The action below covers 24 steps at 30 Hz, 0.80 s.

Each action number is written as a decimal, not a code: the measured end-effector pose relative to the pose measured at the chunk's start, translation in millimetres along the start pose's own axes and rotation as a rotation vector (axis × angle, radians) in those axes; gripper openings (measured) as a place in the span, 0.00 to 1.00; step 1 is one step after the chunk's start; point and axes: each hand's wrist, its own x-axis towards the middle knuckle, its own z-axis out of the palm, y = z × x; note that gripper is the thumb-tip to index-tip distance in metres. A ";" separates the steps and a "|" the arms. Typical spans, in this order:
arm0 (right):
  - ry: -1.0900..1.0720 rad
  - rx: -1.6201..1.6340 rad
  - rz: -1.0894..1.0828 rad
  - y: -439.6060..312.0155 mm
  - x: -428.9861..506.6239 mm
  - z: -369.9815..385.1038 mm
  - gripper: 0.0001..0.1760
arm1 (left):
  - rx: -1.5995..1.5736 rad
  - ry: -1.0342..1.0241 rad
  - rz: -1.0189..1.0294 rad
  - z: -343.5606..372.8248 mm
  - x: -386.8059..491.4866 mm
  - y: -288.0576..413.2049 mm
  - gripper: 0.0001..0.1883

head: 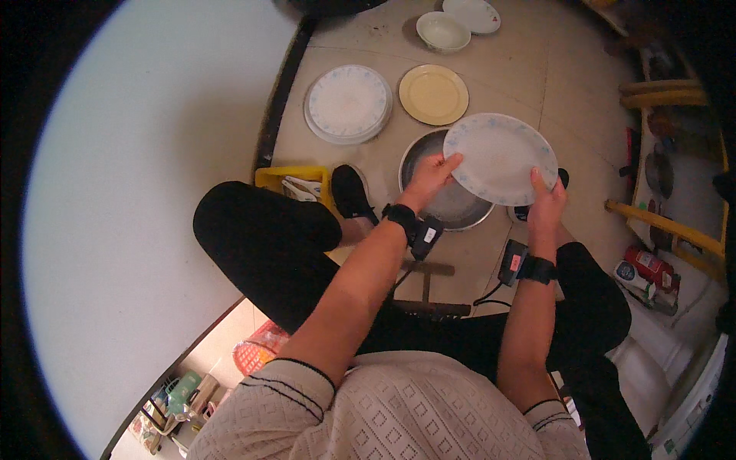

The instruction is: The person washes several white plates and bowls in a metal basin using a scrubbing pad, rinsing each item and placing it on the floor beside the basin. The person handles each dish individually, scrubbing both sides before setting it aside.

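A white plate with a blue-patterned rim (500, 158) is held between my two hands, tilted over the right side of a round metal basin (467, 202). My left hand (430, 177) grips its left edge, thumb on the upper face. On the lower right edge, my right hand (546, 202) holds it, thumb also on top. The basin seems to hold water; the plate and my left hand hide part of it. Beyond it a yellow plate (434, 95) lies on the floor. To its left is a stack of white plates (348, 103), the top one blue-rimmed.
A white bowl (443, 32) and an oval white plate (480, 14) lie farther off on the tiled floor (506, 75). A yellow container (292, 172) with white utensils stands by my left shoe (352, 191). A white wall (149, 172) bounds the left; a wooden rack (667, 230) stands right.
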 end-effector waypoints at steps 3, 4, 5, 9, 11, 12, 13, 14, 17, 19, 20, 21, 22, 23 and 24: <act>0.061 0.100 0.059 7.0 9.6 6.3 0.22 | -0.031 -0.018 -0.089 14.4 -2.4 -22.2 0.20; 0.073 0.163 0.128 10.1 12.4 8.4 0.23 | 0.018 -0.031 -0.134 16.9 -2.3 -30.7 0.21; 0.051 0.240 0.158 14.2 14.5 10.6 0.24 | -0.033 -0.083 -0.145 19.3 -3.3 -40.8 0.20; 0.057 0.393 0.251 35.4 27.5 20.8 0.26 | 0.202 -0.332 -0.059 19.3 -2.0 -75.4 0.19; 0.106 0.399 0.275 48.0 33.9 22.8 0.25 | 0.324 -0.326 0.000 10.8 -2.0 -75.8 0.18; 0.161 0.410 0.293 55.4 36.6 21.5 0.25 | 0.278 -0.259 0.005 8.4 -5.6 -74.9 0.18; 0.111 0.400 0.325 61.3 40.4 20.8 0.25 | 0.222 -0.188 0.008 5.3 -7.5 -68.6 0.18; 0.059 0.387 0.358 67.3 43.7 17.3 0.26 | 0.211 -0.107 -0.020 2.9 -6.4 -60.3 0.17; -0.082 0.307 0.371 79.3 54.8 10.4 0.27 | 0.171 0.071 -0.084 1.3 -6.7 -37.5 0.17; -0.127 0.323 0.413 82.7 56.7 13.2 0.27 | 0.140 0.103 -0.108 5.0 -5.6 -31.3 0.17; -0.110 0.306 0.384 83.0 53.8 18.3 0.27 | 0.158 0.112 -0.052 6.4 -5.6 -30.9 0.18; -0.100 0.278 0.381 83.6 50.1 24.6 0.27 | 0.162 0.182 -0.055 7.6 -2.9 -32.0 0.18; -0.013 0.243 0.365 82.8 43.7 32.9 0.27 | 0.159 0.229 -0.067 7.4 -1.9 -33.2 0.18; -0.150 0.282 0.384 83.8 35.9 43.2 0.28 | 0.153 0.286 -0.075 6.9 0.3 -34.9 0.18; -0.209 0.313 0.388 86.3 26.6 55.2 0.28 | 0.146 0.340 -0.008 4.8 4.1 -35.1 0.17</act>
